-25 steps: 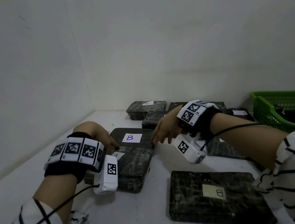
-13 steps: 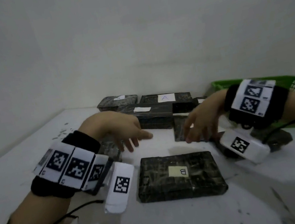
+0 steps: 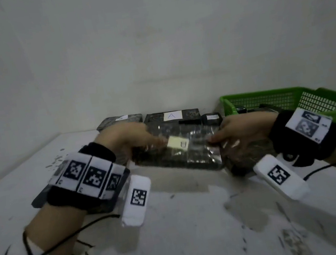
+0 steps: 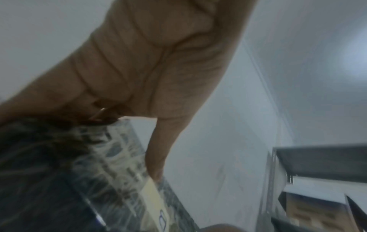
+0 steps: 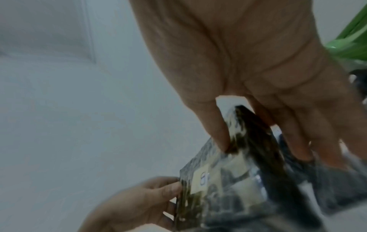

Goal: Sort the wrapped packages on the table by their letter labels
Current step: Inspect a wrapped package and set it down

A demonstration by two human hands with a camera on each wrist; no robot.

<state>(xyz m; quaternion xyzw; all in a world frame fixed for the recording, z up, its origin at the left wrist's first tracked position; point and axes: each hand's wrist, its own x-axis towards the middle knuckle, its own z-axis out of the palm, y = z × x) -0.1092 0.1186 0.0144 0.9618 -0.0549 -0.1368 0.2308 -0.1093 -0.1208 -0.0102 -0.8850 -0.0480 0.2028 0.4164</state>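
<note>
A dark wrapped package (image 3: 180, 154) with a pale label marked B is held off the table between both hands. My left hand (image 3: 136, 146) grips its left end, thumb on top near the label, as the left wrist view shows around the package (image 4: 111, 180). My right hand (image 3: 231, 136) grips the right end, thumb on top and fingers underneath, seen in the right wrist view on the package (image 5: 228, 180). Behind it lies a package labelled A (image 3: 172, 116), with another dark package (image 3: 120, 120) at its left. Motion blur softens the hands.
A green plastic basket (image 3: 292, 104) stands at the back right with dark packages inside. More dark packages lie under and beside my hands, one near my left wrist (image 3: 41, 197) and one under my right hand (image 3: 245, 158). White walls close the corner behind the white table (image 3: 191, 234).
The B package lay flat on the table before, with both hands hovering behind it. Now both hands grip its ends and it is lifted and moved away from me.
</note>
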